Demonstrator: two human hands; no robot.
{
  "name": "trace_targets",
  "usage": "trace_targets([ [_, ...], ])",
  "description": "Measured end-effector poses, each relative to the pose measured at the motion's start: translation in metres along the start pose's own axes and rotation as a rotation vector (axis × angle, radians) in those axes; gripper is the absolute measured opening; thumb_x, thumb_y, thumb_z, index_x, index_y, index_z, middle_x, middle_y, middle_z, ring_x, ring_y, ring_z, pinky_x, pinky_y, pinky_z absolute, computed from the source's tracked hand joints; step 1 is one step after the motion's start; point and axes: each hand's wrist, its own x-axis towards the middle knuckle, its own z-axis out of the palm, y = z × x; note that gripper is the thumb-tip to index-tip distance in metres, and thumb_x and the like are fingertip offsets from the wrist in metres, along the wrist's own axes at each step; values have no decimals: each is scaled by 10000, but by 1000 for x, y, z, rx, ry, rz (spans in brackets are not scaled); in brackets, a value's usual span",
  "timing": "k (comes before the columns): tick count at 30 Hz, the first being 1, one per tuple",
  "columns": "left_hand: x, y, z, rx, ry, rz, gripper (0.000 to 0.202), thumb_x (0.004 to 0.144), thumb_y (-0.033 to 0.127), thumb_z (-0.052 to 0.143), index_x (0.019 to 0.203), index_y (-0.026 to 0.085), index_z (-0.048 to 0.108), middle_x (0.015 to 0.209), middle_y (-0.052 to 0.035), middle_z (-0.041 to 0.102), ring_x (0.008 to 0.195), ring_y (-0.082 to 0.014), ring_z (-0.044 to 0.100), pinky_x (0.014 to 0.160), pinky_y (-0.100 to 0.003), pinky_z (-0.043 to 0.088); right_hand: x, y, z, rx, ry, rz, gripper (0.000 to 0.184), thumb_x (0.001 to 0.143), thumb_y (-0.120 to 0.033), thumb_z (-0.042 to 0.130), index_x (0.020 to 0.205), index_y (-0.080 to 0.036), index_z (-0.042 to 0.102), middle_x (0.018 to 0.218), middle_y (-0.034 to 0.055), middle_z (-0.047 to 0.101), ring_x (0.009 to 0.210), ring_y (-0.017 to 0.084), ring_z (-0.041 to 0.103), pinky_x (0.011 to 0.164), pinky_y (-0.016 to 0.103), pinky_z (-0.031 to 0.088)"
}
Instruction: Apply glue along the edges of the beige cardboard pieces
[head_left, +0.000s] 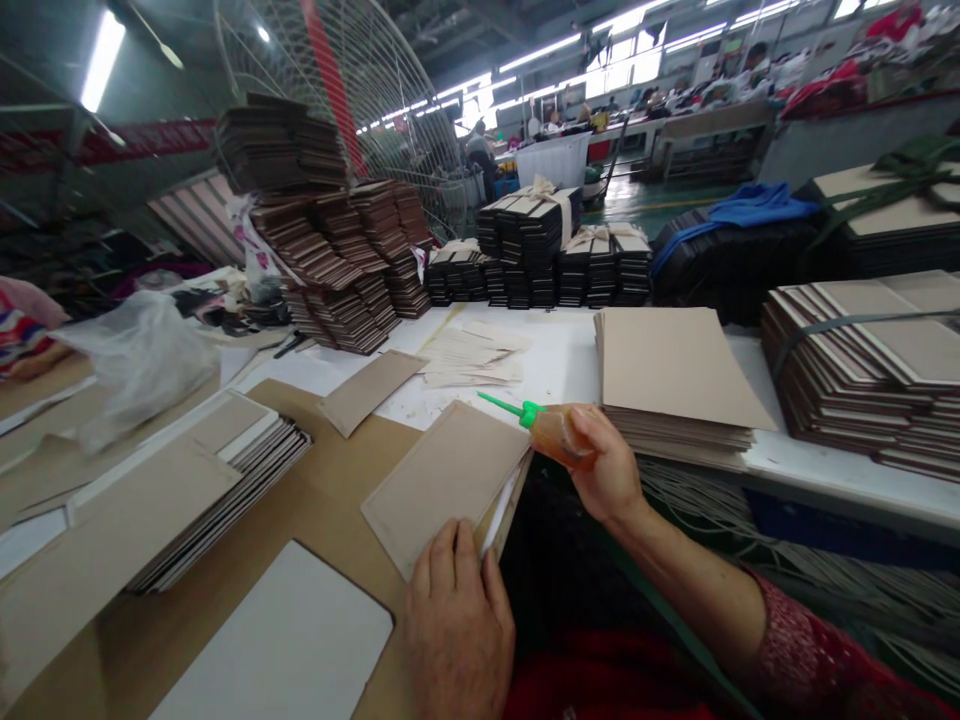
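My right hand (pixel 604 465) is wrapped round a glue bottle (pixel 559 433) of amber liquid, its long green nozzle pointing left, above the far right corner of a beige covered panel (pixel 446 480). On the near edge of that panel lies my left hand (pixel 461 625), its fingers stretched flat and its thumb apart, by a white strip (pixel 499 512) along the right side. A white board with rounded corners (pixel 281 640) sits left of this hand. Beyond the panel is a narrow beige piece (pixel 373 390).
A stack of thin boards (pixel 225 500) fills the left side of the brown work surface (pixel 334 500). Pale fabric strips (pixel 476 352) lie ahead. To the right stand a pile of beige sheets (pixel 667 365) and strapped panels (pixel 862 370); tall brown stacks (pixel 330 250) rise behind.
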Motion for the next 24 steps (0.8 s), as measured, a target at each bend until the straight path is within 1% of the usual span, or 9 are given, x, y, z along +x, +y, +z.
trace_targets([
  [5, 0, 0, 2, 11, 48, 22, 341, 877, 207, 574, 1189, 71, 582, 1136, -164, 615, 1021, -302, 559, 865, -437, 480, 4, 6, -3, -2, 23, -12, 196, 730, -372, 742, 783, -211, 643, 834, 19, 602, 767, 207, 537, 672, 348, 488],
  [10, 1, -1, 4, 18, 59, 23, 332, 875, 212, 577, 1179, 79, 589, 1131, -160, 619, 1010, -299, 564, 850, -434, 487, 6, 7, -2, -3, 24, 3, 214, 715, -377, 752, 799, -210, 647, 853, 30, 603, 788, 234, 550, 682, 385, 504],
  [14, 1, 0, 4, 12, 50, 29, 348, 872, 197, 575, 1194, 63, 572, 1126, -163, 618, 1021, -300, 557, 874, -439, 479, 5, 5, -2, -5, 26, 12, 215, 726, -382, 749, 802, -211, 644, 851, 28, 603, 788, 229, 551, 673, 369, 501],
  [18, 1, 0, 3, 7, 41, 17, 342, 880, 206, 564, 1197, 78, 569, 1133, -164, 612, 1037, -298, 555, 890, -435, 474, 4, 5, -3, -3, 28, 18, 222, 727, -386, 751, 802, -209, 641, 840, 23, 602, 777, 219, 548, 648, 344, 493],
  [24, -1, -1, 2, 35, 14, 26, 362, 885, 218, 560, 1226, 97, 552, 1150, -151, 611, 1037, -291, 558, 892, -428, 474, 5, 2, -2, -10, 26, 32, 216, 716, -382, 756, 790, -218, 637, 847, 24, 612, 801, 243, 559, 686, 397, 520],
])
